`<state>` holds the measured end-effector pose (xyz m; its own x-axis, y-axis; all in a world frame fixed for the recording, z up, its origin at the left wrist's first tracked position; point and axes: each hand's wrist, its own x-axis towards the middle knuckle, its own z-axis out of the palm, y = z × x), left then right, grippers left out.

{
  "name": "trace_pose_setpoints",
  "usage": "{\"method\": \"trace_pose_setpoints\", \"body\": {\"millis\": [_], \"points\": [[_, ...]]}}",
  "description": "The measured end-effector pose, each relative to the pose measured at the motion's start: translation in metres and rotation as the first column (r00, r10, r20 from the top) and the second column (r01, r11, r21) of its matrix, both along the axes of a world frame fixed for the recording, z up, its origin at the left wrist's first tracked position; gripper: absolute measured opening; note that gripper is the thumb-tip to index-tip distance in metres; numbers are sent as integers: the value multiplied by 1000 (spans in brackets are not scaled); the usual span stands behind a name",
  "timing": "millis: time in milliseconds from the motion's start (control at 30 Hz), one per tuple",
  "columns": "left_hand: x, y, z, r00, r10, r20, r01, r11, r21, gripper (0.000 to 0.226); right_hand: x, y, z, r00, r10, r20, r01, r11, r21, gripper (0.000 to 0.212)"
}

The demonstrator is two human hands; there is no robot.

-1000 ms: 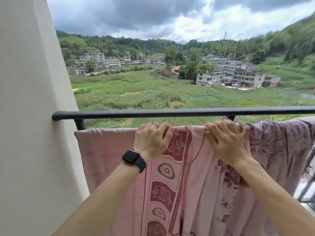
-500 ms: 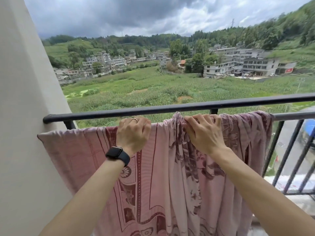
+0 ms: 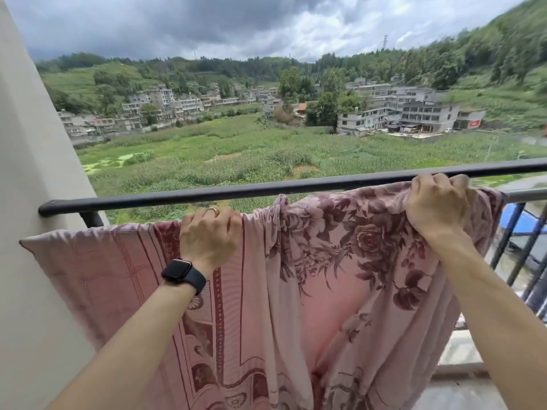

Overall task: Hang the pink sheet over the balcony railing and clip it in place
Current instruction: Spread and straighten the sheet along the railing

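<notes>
A pink sheet with dark red flower and border patterns hangs over the lower bar of the balcony railing, below the black top rail. My left hand, with a black watch and a ring, grips the sheet's top edge left of the middle. Far to the right, my right hand clutches the top edge, lifted close under the top rail. Between the hands the cloth is bunched in a fold. No clip is in view.
A beige wall closes the left side, where the rail ends. Black vertical railing bars stand at the right, with a concrete ledge below. Beyond the rail lie green fields and buildings far below.
My right hand has slid to the right along the rail, spreading the sheet's top edge wider. My left hand keeps its grip in about the same spot.
</notes>
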<state>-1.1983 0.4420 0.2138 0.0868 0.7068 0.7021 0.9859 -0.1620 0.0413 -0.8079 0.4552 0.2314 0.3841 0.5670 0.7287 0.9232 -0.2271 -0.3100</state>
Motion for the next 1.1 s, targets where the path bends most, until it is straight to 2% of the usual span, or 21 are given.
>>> {"method": "trace_pose_setpoints", "body": {"millis": [33, 100, 167, 233, 300, 400, 533, 667, 700, 767, 867, 967, 1100], "points": [[5, 0, 2, 1000, -5, -11, 5, 1000, 8, 46, -9, -4, -1, 1000, 16, 5, -16, 1000, 11, 32], [20, 2, 5, 999, -28, -31, 29, 1000, 4, 40, -49, -13, -5, 983, 173, 57, -175, 984, 37, 34], [37, 3, 4, 998, -67, -15, 67, 998, -14, 40, -99, -17, -11, 930, 350, 111, -350, 937, -21, 36], [45, 3, 0, 996, -89, 25, 89, 996, 1, 42, -128, -12, -25, 882, 439, 174, -427, 898, -103, 44], [43, 3, -2, 995, -92, 46, 90, 995, 36, 45, -125, -6, -31, 862, 472, 185, -479, 878, -9, 44], [37, 2, -5, 994, -100, 35, 99, 994, 48, 46, -74, 0, -29, 913, 402, 74, -409, 896, 172, 40], [43, 0, -4, 990, -107, 92, 105, 994, 28, 44, 20, -4, -23, 984, 177, -29, -174, 981, 88, 48], [55, -2, 0, 996, -31, 80, 29, 999, 32, 47, 35, -9, -14, 991, 48, -128, -45, 999, 32, 48], [61, -2, 1, 998, -9, 59, 7, 1000, 26, 49, 22, -13, -14, 990, 79, -113, -76, 996, 37, 47], [74, 1, 4, 1000, 27, 9, -27, 999, 19, 53, -17, -25, -19, 966, 256, -35, -256, 966, 24, 49], [88, 2, 1, 995, 92, 41, -90, 995, -37, 51, -71, -32, -30, 866, 486, 114, -476, 873, -106, 49], [87, 0, -3, 993, 81, 87, -76, 995, -60, 46, -71, -20, -31, 838, 512, 188, -492, 859, -144, 39], [68, -3, 3, 998, 0, 70, 8, 994, -107, 42, -6, -1, -27, 845, 483, 229, -470, 876, -111, 46]]}}
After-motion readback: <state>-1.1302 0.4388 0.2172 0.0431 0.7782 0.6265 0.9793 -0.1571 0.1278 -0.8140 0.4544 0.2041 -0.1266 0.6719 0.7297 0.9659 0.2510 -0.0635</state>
